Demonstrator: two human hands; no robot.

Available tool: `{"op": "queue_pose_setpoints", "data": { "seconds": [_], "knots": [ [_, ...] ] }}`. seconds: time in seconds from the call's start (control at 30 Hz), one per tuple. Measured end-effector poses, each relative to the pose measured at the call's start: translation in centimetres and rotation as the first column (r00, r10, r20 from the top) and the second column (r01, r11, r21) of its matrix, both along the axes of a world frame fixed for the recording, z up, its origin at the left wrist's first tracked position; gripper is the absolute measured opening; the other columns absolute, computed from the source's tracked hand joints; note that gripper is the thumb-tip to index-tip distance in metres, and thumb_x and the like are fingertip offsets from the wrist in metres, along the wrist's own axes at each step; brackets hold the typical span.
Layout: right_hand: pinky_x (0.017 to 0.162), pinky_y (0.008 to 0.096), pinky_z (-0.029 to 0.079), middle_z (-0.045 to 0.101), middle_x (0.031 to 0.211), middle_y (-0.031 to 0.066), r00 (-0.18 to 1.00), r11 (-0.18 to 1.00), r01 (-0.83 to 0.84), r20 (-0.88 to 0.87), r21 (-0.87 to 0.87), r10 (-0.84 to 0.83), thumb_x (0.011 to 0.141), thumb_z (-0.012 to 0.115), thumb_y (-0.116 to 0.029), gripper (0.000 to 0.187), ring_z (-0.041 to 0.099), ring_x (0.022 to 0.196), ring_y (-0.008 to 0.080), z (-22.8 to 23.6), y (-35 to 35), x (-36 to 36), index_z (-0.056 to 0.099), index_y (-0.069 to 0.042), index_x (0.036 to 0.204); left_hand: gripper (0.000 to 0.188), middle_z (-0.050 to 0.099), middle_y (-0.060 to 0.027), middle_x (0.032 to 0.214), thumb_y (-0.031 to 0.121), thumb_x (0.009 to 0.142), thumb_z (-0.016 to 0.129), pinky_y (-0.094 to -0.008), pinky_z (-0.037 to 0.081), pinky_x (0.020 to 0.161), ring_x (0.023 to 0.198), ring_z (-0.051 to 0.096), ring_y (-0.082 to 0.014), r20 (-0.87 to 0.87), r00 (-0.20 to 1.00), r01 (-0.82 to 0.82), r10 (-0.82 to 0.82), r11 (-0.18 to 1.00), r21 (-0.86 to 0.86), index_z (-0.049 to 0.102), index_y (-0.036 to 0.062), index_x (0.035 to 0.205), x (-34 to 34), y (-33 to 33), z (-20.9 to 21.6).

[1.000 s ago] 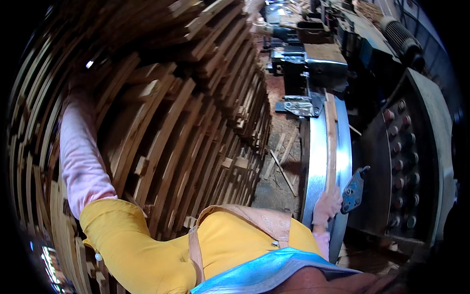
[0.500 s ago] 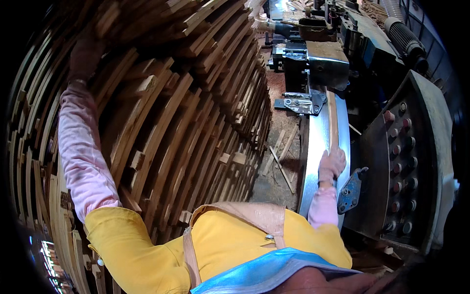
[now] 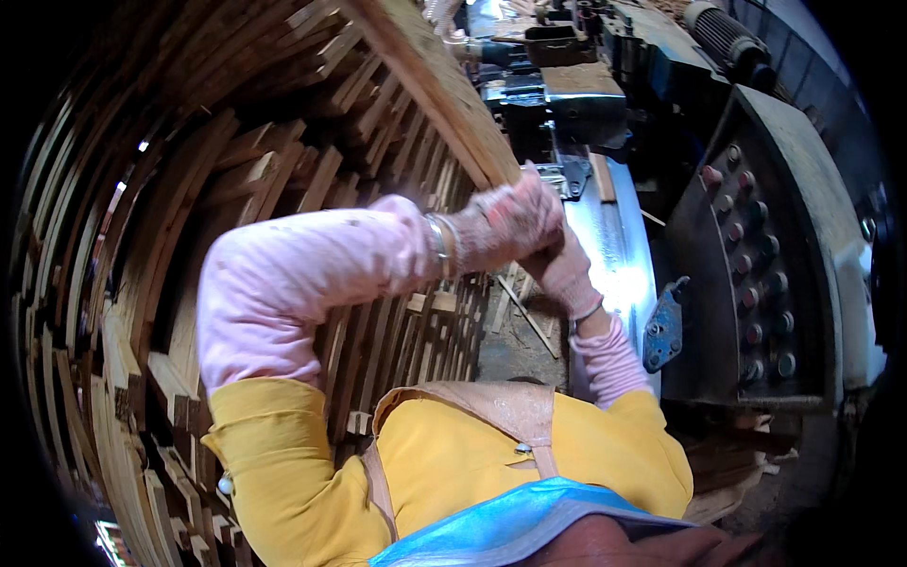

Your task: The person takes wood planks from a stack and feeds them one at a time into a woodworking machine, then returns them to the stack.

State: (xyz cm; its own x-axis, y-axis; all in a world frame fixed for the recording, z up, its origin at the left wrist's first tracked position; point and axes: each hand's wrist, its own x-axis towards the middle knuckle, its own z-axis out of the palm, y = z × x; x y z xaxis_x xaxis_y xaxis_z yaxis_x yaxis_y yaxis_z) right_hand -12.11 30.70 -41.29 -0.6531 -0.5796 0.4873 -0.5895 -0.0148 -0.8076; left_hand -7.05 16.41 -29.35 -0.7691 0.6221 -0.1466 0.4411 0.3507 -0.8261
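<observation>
Left hand [image 3: 515, 219] gripping plank [image 3: 452, 93]; right hand [image 3: 565, 270], grip hidden; lumber stack [image 3: 257, 180] left, control panel [image 3: 761, 248] right.

A long brown wooden board [image 3: 436, 85], held by its near end, slants away leftward.

The left hand [image 3: 518, 217] was blurred and partly hid the right hand [image 3: 565, 270]. The top edge cut off the board [image 3: 437, 85]

Woodworking workshop: stacked boards [image 3: 316, 177], 1 button panel [image 3: 726, 307], apparently a motor [image 3: 726, 42].
</observation>
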Motion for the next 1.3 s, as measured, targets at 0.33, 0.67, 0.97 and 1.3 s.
{"op": "queue_pose_setpoints", "data": {
  "seconds": [0.33, 0.67, 0.97, 1.3],
  "knots": [
    [0.098, 0.0503, 0.052, 0.066, 0.132, 0.0167, 0.631, 0.198, 0.336, -0.064, 0.921, -0.773, 0.095, 0.066, -0.037, 0.068, 0.064, 0.117, 0.0365, -9.6, 14.2, 12.3, 0.045, -0.009, 0.153, 0.045, 0.045, -0.0121, 0.160, 0.023, 0.100, 0.054, -0.0497, 0.028, 0.124, 0.150, 0.040, -0.0294, 0.420, 0.894, -0.235, 0.153, 0.961, 0.149, 0.057, 0.0140, 0.143, -0.4, 0.1, 2.2],
    [0.068, 0.0416, 0.059, 0.073, 0.100, 0.0107, 0.334, 0.018, 0.806, -0.430, 0.591, -0.839, 0.097, 0.057, -0.057, 0.066, 0.072, 0.093, 0.0273, -22.6, 5.7, -10.2, 0.048, -0.019, 0.151, 0.039, 0.060, -0.0032, 0.127, 0.022, 0.095, 0.063, -0.0343, 0.046, 0.095, 0.118, 0.059, -0.0180, 0.162, 0.954, -0.284, 0.251, 0.929, 0.237, 0.060, 0.0138, 0.134, -0.3, -5.2, 6.2],
    [0.102, 0.0491, 0.051, 0.064, 0.135, 0.0168, 0.694, 0.291, 0.617, -0.331, 0.731, -0.639, 0.096, 0.065, -0.035, 0.072, 0.061, 0.122, 0.0376, -17.5, 6.2, -4.0, 0.037, -0.012, 0.157, 0.029, 0.068, -0.0150, 0.095, 0.025, 0.093, 0.063, -0.0491, 0.058, 0.091, 0.097, 0.071, -0.0290, -0.230, 0.634, -0.532, 0.739, 0.632, 0.564, 0.067, 0.0105, 0.117, 5.3, -10.4, 21.5],
    [0.102, 0.0488, 0.048, 0.065, 0.131, 0.0169, 0.714, 0.261, 0.596, -0.353, 0.759, -0.604, 0.095, 0.065, -0.032, 0.058, 0.059, 0.122, 0.0366, -18.4, 14.7, 7.3, 0.051, -0.015, 0.148, 0.052, 0.068, -0.0215, 0.131, 0.035, 0.098, 0.059, -0.0475, 0.055, 0.102, 0.117, 0.069, -0.0375, -0.174, 0.114, -0.916, 0.978, 0.172, 0.363, 0.058, 0.0080, 0.143, 13.0, -23.7, 25.1]
  ]
}}
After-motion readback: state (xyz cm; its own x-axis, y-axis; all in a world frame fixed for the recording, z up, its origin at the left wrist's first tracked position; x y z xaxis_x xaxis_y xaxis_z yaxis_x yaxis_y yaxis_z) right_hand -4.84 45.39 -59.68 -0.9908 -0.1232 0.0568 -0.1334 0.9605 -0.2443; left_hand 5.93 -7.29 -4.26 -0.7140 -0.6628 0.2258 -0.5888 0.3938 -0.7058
